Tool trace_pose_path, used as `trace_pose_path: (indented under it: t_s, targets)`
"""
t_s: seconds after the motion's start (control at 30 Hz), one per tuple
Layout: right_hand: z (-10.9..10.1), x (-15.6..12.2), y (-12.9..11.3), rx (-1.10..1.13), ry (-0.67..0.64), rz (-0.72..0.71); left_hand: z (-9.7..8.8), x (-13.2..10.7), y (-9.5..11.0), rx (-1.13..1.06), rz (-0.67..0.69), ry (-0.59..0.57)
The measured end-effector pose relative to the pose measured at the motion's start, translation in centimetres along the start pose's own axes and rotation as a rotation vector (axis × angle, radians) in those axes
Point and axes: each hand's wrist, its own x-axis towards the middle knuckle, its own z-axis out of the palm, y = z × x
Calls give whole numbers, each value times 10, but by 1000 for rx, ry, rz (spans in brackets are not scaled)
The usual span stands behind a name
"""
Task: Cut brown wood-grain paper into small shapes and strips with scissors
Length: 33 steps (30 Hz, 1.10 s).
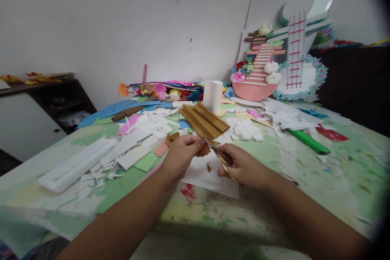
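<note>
While my left hand (182, 152) pinches brown paper (207, 122) near the table's front edge (219, 214), my right hand (240, 163) grips scissors (224, 160); scraps (209, 167) lie cut, the bulk seemingly uncut.

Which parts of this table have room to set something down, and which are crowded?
Roomiest: the table right of the right hand, nearer than the green roll; also the front strip below the white sheet. Crowded: left of the left hand, among paper pieces.

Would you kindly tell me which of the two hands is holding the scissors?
It is the right hand, its fingers at the handles of the scissors; the left hand instead grips brown paper.
</note>
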Motion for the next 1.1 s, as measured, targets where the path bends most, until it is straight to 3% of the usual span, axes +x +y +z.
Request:
trace_pose_path:
  t_s: [0.27,0.6,0.83,1.0,1.1]
  targets:
    - [2,0,1,-204,31,-28,1,-1,-3,-9,-32,26]
    - [3,2,2,-230,42,-22,3,-4,3,-80,-70,-35]
    - [3,0,3,-41,81,35,3,-4,9,-162,-68,51]
    - [6,-1,9,-11,150,106,4,-2,6,-144,-24,130]
    - [9,1,7,128,162,134,4,-1,3,-110,7,141]
